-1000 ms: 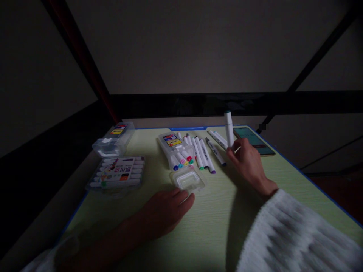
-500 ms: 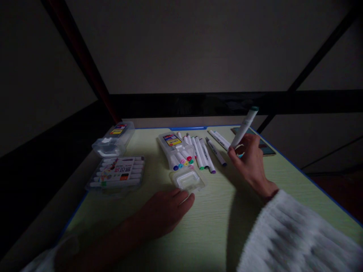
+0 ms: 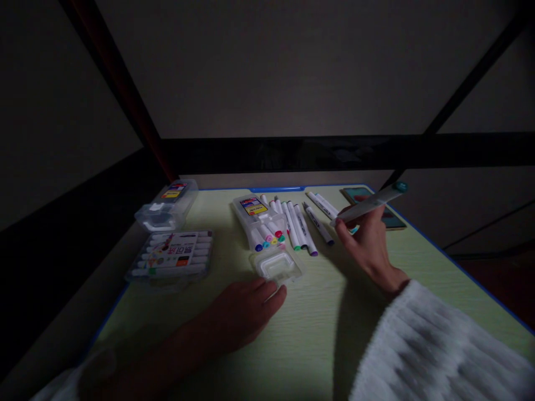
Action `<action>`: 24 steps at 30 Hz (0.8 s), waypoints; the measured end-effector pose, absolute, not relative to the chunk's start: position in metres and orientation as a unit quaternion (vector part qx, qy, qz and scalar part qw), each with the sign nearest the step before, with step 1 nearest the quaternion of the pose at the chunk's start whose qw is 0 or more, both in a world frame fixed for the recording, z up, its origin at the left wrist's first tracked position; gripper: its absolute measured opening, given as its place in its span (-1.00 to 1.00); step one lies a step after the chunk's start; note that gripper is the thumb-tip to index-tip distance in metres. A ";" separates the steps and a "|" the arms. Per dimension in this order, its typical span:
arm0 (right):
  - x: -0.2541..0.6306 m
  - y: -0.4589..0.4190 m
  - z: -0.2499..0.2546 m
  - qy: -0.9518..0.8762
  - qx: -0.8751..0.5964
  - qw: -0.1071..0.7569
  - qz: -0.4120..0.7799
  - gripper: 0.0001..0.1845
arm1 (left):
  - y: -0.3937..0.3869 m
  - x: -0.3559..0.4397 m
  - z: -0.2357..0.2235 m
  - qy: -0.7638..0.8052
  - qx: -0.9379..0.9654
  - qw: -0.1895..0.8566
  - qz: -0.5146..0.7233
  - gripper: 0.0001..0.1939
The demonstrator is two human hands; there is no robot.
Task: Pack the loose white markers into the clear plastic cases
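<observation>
A white marker with a teal cap end is held in my right hand, tilted up to the right above the table. My left hand rests low, fingers loosely bent and a little apart, at the near edge of the clear lid; whether it touches the lid is hard to tell. That lid belongs to an open plastic case with several coloured markers inside. Several loose white markers lie right of the case, and a pair of markers lies near my right hand.
On the left stand a closed clear case and a flat pack of markers with a printed label. A phone lies behind my right hand. The pale green table has a blue rim, with a dark bar behind it.
The marker in my right hand has tipped over to the right, from steep to a flatter slant. My left hand and the cases stay where they were.
</observation>
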State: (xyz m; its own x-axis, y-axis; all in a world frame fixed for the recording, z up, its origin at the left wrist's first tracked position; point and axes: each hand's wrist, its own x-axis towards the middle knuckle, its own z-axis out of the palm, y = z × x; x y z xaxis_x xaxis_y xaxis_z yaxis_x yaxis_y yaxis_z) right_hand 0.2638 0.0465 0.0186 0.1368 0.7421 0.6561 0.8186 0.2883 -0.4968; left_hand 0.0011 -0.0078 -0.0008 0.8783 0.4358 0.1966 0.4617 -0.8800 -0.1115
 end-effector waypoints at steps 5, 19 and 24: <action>0.265 0.047 0.017 -0.668 -0.579 0.463 -0.059 -0.50 | -0.007 0.001 -0.001 -0.228 -0.967 0.079 -0.083 -0.66; 0.258 0.043 0.010 -0.688 -0.559 0.460 -0.047 -0.57 | -0.007 0.001 0.000 -0.229 -0.967 0.078 -0.080 -0.67; 0.257 0.042 0.011 -0.690 -0.561 0.455 -0.048 -0.58 | -0.007 0.001 0.002 -0.226 -0.967 0.081 -0.084 -0.69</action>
State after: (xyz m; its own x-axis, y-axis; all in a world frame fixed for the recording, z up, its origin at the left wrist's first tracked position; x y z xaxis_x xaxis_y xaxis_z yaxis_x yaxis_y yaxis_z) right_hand 0.2570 0.0423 0.0106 0.0431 0.7298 0.6823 0.8174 0.3670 -0.4441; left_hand 0.0014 -0.0073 0.0016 0.8834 0.4240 0.1998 0.4512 -0.8846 -0.1176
